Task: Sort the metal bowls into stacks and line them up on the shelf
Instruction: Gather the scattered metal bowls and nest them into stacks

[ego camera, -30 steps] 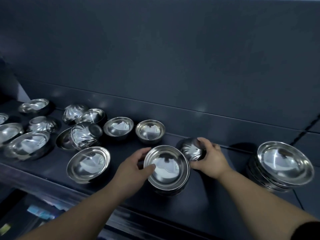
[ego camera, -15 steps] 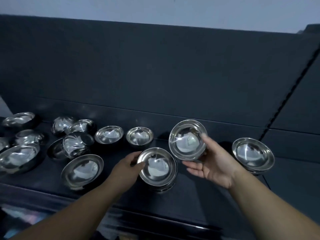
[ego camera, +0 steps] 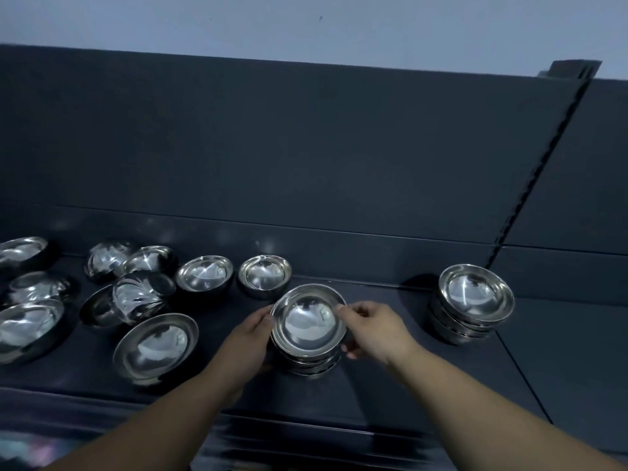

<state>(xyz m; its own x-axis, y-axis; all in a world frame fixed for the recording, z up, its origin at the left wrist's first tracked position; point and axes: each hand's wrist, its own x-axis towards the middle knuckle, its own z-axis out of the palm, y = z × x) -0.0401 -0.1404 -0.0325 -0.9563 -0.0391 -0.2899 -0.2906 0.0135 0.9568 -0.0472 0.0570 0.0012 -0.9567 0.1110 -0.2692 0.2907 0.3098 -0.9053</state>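
The top bowl (ego camera: pixel 308 322) sat mouth up on the centre stack (ego camera: pixel 307 363), mid-shelf (ego camera: pixel 407 385), squarely between the two hands. The right grip (ego camera: pixel 372 329) pinched its far-right rim between thumb and forefinger. The left grip (ego camera: pixel 249 338) was curled against the stack's left side, thumb on the bowl's rim; its fingers were hidden. The bowl appeared seated or nearly so. Being round, it offered no long axis to align. Judged next: release and fetch another. The loose bowls (ego camera: pixel 156 345) lay to the left, the small bowl (ego camera: pixel 264 275) just far-left of the stack being nearest the left grip. The finished stack (ego camera: pixel 474 300) stood well apart on the right.
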